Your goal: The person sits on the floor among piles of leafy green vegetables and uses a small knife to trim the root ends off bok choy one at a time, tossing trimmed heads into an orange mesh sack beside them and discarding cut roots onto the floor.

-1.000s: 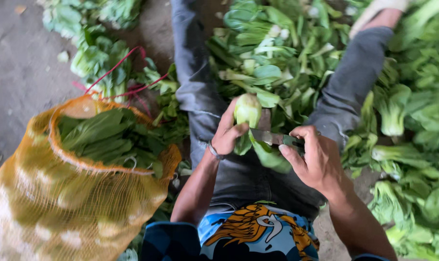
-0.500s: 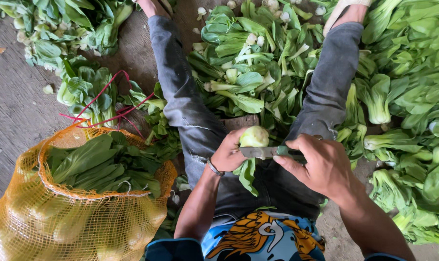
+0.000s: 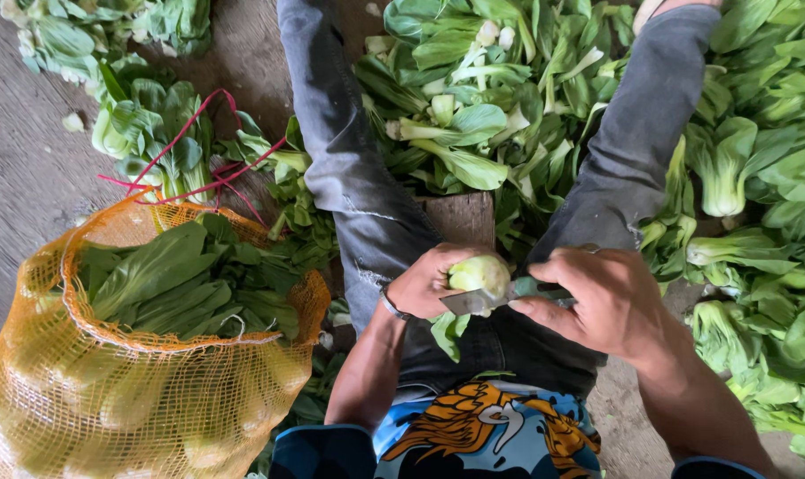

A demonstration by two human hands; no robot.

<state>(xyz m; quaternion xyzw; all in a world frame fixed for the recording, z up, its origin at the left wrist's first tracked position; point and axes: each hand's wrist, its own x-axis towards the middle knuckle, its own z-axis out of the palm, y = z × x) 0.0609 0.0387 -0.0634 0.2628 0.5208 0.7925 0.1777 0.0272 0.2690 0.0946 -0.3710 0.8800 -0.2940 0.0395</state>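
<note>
Clasping bok choy, left hand; right hand grips knife.

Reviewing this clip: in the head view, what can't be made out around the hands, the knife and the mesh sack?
- Knife: the right hand covers the handle; its cutting edge is hidden behind the bok choy.
- Bok choy: the left hand hides its far side, so how deep the cut goes is unclear.
- Orange mesh sack: cut off by the left and bottom edges; its lower contents blur behind the netting.
- Wooden block: mostly hidden by legs and leaves.
</note>
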